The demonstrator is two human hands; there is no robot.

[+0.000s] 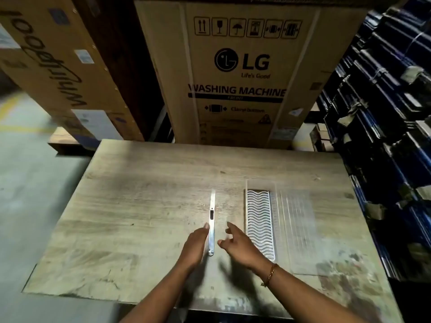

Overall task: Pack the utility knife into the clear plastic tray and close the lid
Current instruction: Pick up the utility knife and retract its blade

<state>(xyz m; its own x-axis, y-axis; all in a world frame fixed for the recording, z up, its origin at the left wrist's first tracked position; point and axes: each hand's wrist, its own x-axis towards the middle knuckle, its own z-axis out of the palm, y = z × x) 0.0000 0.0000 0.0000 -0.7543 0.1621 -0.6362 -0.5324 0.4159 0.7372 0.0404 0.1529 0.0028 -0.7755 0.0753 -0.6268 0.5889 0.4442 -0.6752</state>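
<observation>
A slim silver utility knife [212, 220] lies flat on the wooden table [140, 206], pointing away from me. My left hand [196, 245] rests on the table against the knife's left side, fingers straight and together, holding nothing. My right hand [240, 245] hovers just right of the knife with fingers spread, empty. To the right lies the clear plastic tray [260, 220], opened flat, its wavy-ribbed cavity upward. Its transparent lid [296, 224] is spread out further right.
A large LG washing machine carton [245, 73] stands behind the table. Another carton [53, 66] leans at the back left. Stacked dark blue crates [391, 113] line the right side. Grey floor [28, 183] lies to the left.
</observation>
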